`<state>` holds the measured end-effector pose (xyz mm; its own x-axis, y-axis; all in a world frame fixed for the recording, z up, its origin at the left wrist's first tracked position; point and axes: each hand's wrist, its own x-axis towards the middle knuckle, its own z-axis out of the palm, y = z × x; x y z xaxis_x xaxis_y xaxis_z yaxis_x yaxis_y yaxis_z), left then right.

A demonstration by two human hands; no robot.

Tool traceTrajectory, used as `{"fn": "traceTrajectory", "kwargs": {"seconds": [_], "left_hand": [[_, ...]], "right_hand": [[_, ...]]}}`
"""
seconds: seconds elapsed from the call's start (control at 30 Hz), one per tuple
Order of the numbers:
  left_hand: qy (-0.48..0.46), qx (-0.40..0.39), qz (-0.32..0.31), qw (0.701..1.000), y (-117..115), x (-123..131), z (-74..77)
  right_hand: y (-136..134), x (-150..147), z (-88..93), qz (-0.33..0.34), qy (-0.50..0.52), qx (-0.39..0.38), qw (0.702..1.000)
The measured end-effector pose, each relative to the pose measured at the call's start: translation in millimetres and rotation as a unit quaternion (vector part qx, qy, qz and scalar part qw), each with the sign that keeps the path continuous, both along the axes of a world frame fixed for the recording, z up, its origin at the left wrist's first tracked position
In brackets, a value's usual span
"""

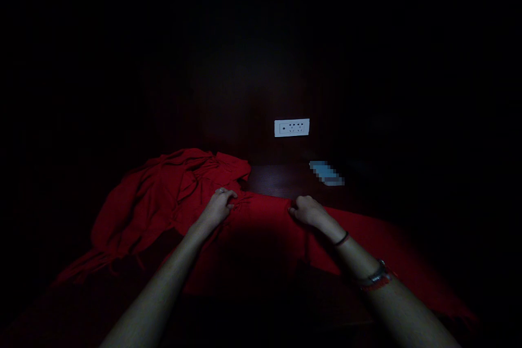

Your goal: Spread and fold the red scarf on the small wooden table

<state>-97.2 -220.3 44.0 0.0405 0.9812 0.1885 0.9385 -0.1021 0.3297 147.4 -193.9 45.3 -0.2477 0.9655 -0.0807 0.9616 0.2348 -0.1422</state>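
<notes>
A long red scarf (265,217) with fringed ends lies across the dark table. Its left part is heaped in loose folds, while the middle and right parts are spread flatter. My left hand (220,205), with a ring on one finger, is closed on the cloth where the heap meets the flat part, and small gathers show by its fingertips. Farther right, my right hand (308,210) pinches the scarf near its far edge, the fingers curled under. Between the two hands the cloth runs fairly smooth, with a dark shadow over its nearer part.
On the dark wall behind the table is a white socket plate (292,128). A pixelated, light-blue flat object (327,173) lies on the table (271,179) beyond my right hand. Fringe hangs toward the near left and near right. The surroundings are too dark to make out.
</notes>
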Motion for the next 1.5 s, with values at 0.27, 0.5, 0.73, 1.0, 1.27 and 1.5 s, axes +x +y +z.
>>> {"fn": "traceTrajectory", "kwargs": {"seconds": [0.27,0.5,0.73,1.0,1.27,1.5], "left_hand": [[0.163,-0.101,0.044,0.980,-26.2,-10.5,10.2],[0.248,0.008,0.016,0.969,-14.5,9.5,-0.9],[0.153,-0.014,-0.092,0.984,-18.2,13.2,-6.7],[0.086,-0.016,-0.002,0.996,-10.7,28.4,-12.0],[-0.333,-0.033,0.004,0.942,-2.7,21.5,-20.9],[-0.268,-0.004,-0.040,0.962,-6.8,37.1,-23.4]], "right_hand": [[-2.4,-3.0,2.0,0.008,-0.007,-0.002,1.000],[-3.7,-4.7,0.5,0.022,-0.018,0.012,1.000],[-5.2,-6.6,-1.6,0.034,-0.024,0.023,0.999],[-5.7,-7.1,-2.1,0.038,-0.035,0.031,0.998],[-5.4,-8.0,-1.5,0.033,-0.038,0.021,0.999],[-2.0,-5.9,-2.9,0.033,-0.028,0.015,0.999]]}}
